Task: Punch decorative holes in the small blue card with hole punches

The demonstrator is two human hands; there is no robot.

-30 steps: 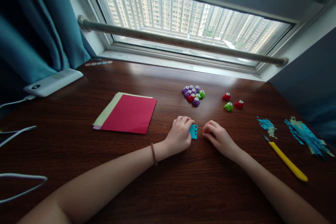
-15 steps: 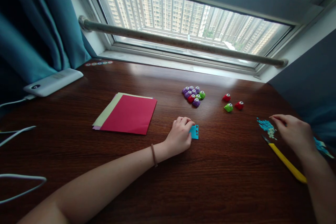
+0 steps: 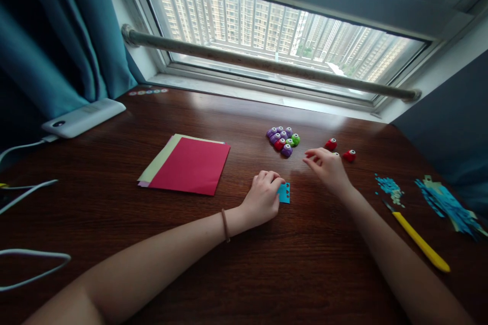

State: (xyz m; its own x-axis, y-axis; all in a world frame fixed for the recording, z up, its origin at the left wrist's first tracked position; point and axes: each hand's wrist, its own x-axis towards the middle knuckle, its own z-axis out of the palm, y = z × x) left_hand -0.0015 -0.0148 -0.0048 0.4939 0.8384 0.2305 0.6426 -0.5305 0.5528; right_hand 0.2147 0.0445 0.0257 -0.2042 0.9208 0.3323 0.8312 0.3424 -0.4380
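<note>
My left hand [image 3: 263,197] pinches a small turquoise paper square [image 3: 284,193] against the dark wooden desk [image 3: 305,264], fingers closed on its edge. My right hand [image 3: 327,167] hovers just past it, fingers loosely spread and holding nothing, over a spot beside two small red craft punches [image 3: 331,144]. A cluster of purple, red and green punches [image 3: 282,139] lies just ahead of my left hand.
</note>
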